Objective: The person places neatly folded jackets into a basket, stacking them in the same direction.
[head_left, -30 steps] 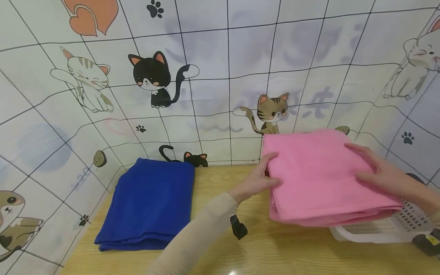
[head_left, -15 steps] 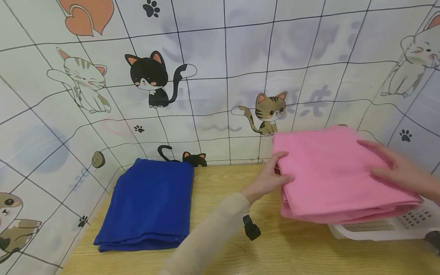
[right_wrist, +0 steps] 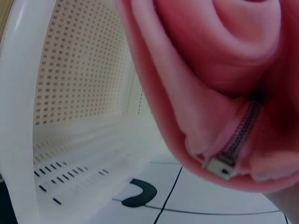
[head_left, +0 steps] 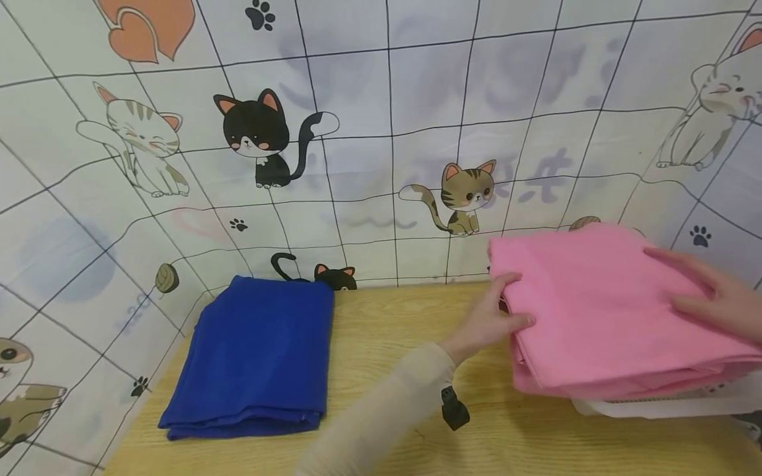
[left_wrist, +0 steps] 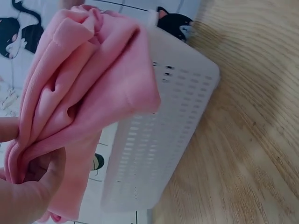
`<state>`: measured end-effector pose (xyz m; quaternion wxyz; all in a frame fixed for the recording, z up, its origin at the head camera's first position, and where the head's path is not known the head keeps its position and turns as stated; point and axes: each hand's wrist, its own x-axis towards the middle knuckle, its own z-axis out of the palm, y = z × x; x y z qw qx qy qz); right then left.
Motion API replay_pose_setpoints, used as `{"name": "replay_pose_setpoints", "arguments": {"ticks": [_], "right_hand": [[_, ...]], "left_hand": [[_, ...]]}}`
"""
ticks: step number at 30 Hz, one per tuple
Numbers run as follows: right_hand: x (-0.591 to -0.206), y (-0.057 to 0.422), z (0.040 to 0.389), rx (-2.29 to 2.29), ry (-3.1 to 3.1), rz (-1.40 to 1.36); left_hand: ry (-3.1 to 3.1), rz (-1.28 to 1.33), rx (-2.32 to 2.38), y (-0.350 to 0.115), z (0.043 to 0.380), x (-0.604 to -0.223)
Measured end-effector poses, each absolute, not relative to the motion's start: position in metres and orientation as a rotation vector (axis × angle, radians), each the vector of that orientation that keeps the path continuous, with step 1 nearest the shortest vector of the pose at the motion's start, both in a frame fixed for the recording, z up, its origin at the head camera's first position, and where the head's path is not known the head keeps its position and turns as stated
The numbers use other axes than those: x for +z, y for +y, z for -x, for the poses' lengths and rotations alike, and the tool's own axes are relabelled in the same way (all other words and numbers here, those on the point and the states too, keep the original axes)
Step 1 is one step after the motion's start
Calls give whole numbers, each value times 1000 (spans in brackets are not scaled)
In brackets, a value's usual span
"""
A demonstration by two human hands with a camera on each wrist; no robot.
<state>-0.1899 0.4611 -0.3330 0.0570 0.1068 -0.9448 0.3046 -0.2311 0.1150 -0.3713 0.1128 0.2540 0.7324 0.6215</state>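
Pink cloth (head_left: 604,307), frame right, now hides more basket (head_left: 667,408): carry apparently advancing. My left fingers (head_left: 506,280) and right fingers (head_left: 681,262) clasp it.

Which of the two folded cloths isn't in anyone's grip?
The blue cloth, lying on the wooden table, left in the head view. The pink cloth is held by the left grip and right grip.

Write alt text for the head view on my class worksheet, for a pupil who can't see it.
A person's left hand and right hand hold a folded pink cloth, partly hiding a white basket, at a wooden table. A folded blue cloth lies on the left, before a cat-print backdrop.
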Motion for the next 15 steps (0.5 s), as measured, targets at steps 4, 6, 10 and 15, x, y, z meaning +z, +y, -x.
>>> {"name": "replay_pose_setpoints", "arguments": {"ticks": [4, 6, 10, 15], "right_hand": [[-336, 469, 191, 959, -2859, -334], [-338, 473, 191, 933, -2851, -356], [-342, 480, 190, 897, -2818, -384], [-341, 480, 191, 860, -2921, -278]], "left_hand": [[2237, -762, 1755, 123, 228, -375], [2239, -760, 1758, 127, 228, -376], [2232, -739, 1767, 133, 230, -379], [2296, -747, 1722, 142, 235, -386]]}}
